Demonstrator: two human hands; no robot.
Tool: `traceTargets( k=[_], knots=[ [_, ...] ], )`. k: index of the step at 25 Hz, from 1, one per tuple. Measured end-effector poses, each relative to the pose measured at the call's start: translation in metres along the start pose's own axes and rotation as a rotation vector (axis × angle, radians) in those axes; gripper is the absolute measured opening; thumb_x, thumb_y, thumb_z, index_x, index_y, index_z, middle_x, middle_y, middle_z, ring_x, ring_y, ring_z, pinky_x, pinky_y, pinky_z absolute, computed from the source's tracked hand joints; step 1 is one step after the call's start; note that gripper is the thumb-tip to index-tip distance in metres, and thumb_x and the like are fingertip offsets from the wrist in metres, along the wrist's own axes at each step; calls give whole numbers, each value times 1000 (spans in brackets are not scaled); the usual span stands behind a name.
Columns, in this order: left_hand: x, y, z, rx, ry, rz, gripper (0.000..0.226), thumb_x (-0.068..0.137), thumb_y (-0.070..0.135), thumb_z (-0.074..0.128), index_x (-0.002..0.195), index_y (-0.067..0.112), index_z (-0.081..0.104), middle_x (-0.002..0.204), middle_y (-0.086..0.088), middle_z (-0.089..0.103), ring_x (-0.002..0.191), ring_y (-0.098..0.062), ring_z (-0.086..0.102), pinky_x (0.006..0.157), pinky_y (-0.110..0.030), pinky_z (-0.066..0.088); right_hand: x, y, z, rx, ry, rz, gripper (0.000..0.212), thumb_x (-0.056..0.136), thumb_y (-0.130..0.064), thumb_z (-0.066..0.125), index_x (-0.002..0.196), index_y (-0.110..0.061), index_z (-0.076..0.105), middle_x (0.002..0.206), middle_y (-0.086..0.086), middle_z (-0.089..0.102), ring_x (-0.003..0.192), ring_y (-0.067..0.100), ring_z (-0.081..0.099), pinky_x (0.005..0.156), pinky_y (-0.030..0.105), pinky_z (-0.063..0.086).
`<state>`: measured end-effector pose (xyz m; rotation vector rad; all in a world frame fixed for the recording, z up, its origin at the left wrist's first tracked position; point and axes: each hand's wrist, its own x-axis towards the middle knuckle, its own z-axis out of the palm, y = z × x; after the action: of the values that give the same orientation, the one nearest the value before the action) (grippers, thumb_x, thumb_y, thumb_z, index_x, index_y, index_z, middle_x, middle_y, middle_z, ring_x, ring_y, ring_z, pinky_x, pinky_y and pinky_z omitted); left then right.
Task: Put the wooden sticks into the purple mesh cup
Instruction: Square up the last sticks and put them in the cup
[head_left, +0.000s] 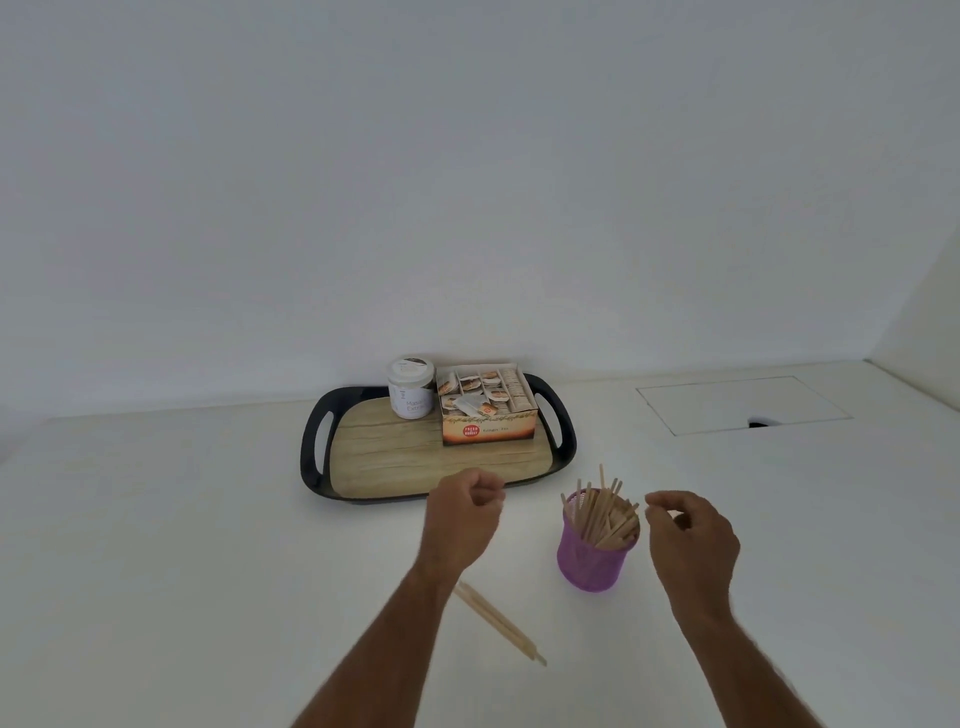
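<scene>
The purple mesh cup (592, 558) stands upright on the white table, with several wooden sticks (602, 512) leaning inside it. A few more wooden sticks (498, 621) lie flat on the table, partly under my left forearm. My left hand (462, 514) hovers to the left of the cup with its fingers curled and nothing seen in it. My right hand (691, 535) is just right of the cup's rim, fingers loosely curled with thumb and fingertips close together; no stick shows between them.
Behind the hands sits a black tray (311, 457) with a wood-look base, carrying a white jar (411, 387) and an open box of sachets (485, 410). A rectangular hatch (743, 402) with a dark hole is set in the table at far right. White walls enclose the back and right.
</scene>
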<state>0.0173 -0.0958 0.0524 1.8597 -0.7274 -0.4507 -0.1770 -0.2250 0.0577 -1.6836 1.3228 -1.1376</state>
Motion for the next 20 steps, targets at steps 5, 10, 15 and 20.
traceTargets(
  k=[5,10,15,20],
  knots=[
    [-12,-72,-51,294,157,-95,26,88,32,70,111,20,69,105,6,74,99,-11,68,88,-25,50,-18,46,15,343,-131,188,57,75,14,65,122,-16,54,123,3,58,114,27,55,92,44,48],
    [-41,-138,-93,767,14,-158,93,76,87,34,147,26,42,155,3,42,146,-17,31,119,-38,23,-29,71,37,196,-424,159,109,45,-24,95,138,-27,37,132,-8,54,114,15,58,90,42,55],
    [-55,-163,-95,949,52,-108,115,64,91,-15,156,32,23,166,1,14,154,-20,7,122,-51,6,-28,65,48,31,-323,74,80,50,-22,96,117,-26,53,108,-2,67,89,14,63,73,29,50],
    [-54,-170,-94,941,104,-80,113,66,91,-16,156,34,23,166,0,15,154,-20,9,122,-52,6,-31,59,49,41,-170,-3,80,48,-24,97,115,-25,52,106,-5,65,94,18,63,82,37,53]
  ],
)
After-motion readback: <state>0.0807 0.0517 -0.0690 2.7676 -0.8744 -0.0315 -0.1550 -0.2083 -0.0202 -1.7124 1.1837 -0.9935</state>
